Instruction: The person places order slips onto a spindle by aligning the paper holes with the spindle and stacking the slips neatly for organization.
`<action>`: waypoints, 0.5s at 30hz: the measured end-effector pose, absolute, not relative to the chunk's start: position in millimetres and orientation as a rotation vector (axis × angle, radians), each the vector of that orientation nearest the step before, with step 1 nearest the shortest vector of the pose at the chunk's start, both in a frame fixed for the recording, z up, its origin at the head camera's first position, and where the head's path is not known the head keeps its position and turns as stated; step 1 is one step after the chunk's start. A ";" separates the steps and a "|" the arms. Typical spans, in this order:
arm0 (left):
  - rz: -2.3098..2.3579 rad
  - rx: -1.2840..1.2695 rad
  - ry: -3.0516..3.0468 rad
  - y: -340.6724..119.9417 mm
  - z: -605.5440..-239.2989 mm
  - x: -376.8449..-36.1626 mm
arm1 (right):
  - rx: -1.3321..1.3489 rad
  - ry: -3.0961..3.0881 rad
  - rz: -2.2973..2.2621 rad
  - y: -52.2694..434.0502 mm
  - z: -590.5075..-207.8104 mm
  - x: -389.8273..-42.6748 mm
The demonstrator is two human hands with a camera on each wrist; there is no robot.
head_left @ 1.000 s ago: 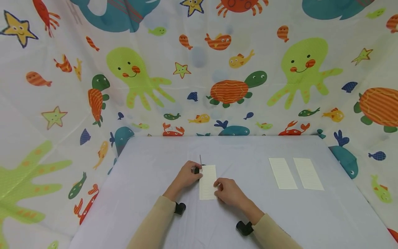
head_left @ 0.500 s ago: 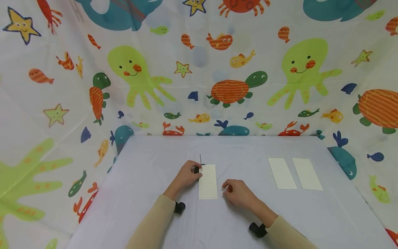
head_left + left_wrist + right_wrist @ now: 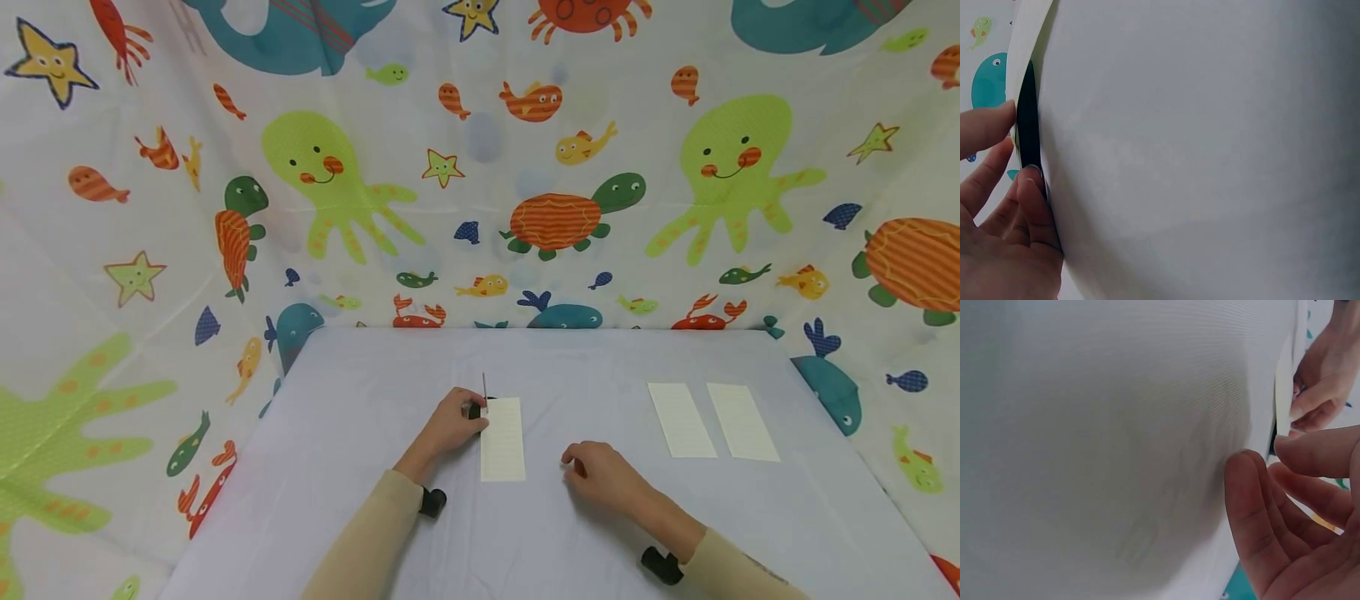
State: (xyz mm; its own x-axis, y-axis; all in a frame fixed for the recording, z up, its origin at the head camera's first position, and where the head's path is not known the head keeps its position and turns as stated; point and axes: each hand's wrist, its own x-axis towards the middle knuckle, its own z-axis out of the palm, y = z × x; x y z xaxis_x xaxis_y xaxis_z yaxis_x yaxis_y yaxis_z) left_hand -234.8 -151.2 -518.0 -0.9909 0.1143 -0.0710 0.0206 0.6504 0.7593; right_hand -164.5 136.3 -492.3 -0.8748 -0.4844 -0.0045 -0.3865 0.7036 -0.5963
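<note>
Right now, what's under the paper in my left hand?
Under the paper, a dark object shows at the edge your left hand holds; the rest is covered, so I can't identify it.

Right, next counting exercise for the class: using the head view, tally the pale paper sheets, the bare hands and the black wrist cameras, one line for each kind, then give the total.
Pale paper sheets: 3
Bare hands: 2
Black wrist cameras: 2
Total: 7
</note>
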 end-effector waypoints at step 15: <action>1.274 0.109 2.738 -148.9 -516.6 -232.6 | -0.549 2.915 -0.637 169.6 -483.8 -178.5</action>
